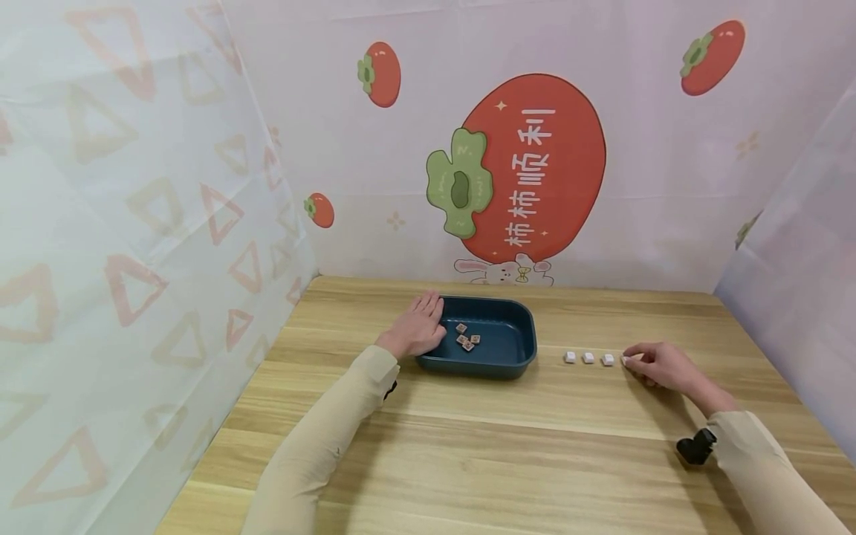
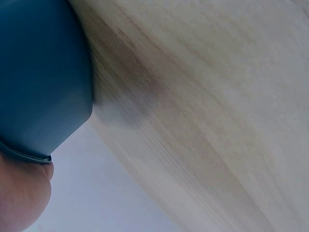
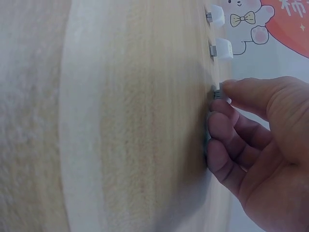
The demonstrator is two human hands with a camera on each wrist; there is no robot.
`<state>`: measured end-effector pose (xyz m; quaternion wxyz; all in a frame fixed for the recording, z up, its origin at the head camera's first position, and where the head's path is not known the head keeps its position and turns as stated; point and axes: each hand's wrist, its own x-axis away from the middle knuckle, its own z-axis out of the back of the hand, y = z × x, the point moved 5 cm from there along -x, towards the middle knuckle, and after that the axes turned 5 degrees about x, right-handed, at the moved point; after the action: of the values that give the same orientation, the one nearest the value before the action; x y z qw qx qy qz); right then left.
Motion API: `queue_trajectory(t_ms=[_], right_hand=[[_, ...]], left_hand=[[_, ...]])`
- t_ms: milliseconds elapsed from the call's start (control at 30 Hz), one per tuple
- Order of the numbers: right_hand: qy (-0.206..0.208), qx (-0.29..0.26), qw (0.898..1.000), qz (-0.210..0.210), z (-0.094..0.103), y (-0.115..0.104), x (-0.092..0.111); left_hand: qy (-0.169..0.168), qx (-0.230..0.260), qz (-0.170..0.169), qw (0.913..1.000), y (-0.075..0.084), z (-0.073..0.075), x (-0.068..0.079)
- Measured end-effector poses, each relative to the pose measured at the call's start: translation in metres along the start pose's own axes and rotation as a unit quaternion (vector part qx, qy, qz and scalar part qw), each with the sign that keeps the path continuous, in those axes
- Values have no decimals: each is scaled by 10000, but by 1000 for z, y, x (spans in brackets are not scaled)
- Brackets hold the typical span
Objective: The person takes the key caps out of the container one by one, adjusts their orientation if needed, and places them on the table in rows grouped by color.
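My left hand (image 1: 416, 329) rests over the left rim of a dark blue rectangular tray (image 1: 491, 369), its fingers fairly straight along the edge. In the left wrist view, part of that hand (image 2: 24, 193) touches the rim beside the tray's outer wall (image 2: 43, 82). Several small brown square tiles (image 1: 468, 346) lie inside the tray. To the right, my right hand (image 1: 662, 365) pinches a small white block (image 1: 625, 360) between thumb and fingertips, low at the table. The right wrist view shows a grey lower part (image 3: 218, 94) on this block, mostly covered by fingers.
Three more white blocks (image 1: 588, 358) stand in a row between the tray and my right hand. They sit on a wooden table (image 1: 481, 446). Behind it hangs a printed cloth (image 1: 635, 245), with another cloth wall (image 1: 200, 245) on the left.
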<state>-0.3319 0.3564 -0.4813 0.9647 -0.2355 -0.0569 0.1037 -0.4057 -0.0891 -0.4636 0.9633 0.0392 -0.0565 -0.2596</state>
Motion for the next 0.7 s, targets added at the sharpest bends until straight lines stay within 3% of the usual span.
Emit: queue_trajectory(t_ms=[400,700], right_hand=[[-5,-108,9999,-15,12,-16,1],[73,-175,9994,304,21,-40,-3]], left_hand=[[-17,2,4,10000,0,0,0],[-10,3,15,10000,1,0,0]])
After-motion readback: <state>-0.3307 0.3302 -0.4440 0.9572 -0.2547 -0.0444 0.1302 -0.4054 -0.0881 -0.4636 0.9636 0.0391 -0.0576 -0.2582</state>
